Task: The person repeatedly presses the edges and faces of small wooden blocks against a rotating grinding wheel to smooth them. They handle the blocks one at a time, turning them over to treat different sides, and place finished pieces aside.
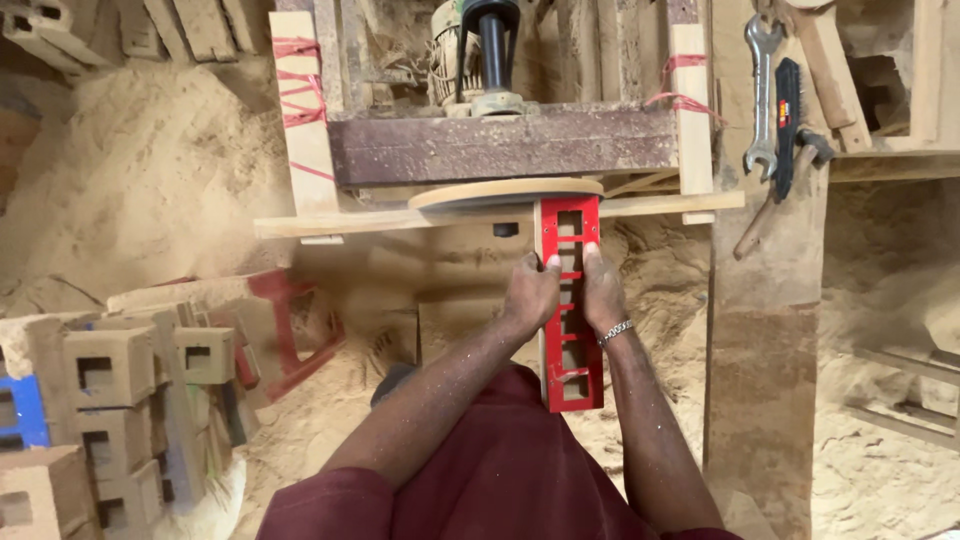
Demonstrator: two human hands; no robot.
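Head view shows my left hand (530, 295) and right hand (603, 292) closed on either side of the red slotted wooden piece (570, 310) — its far end pushed up against the round sanding disc (505, 192), beneath the motor (470, 55) — spanners (765, 95) hanging right.

Both hands (565, 293) grip a red slotted frame (570, 300) against the sanding disc (505, 192).

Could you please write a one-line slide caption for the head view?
Left hand and right hand press a red slotted wooden piece up against a sanding disc, amid sawdust.
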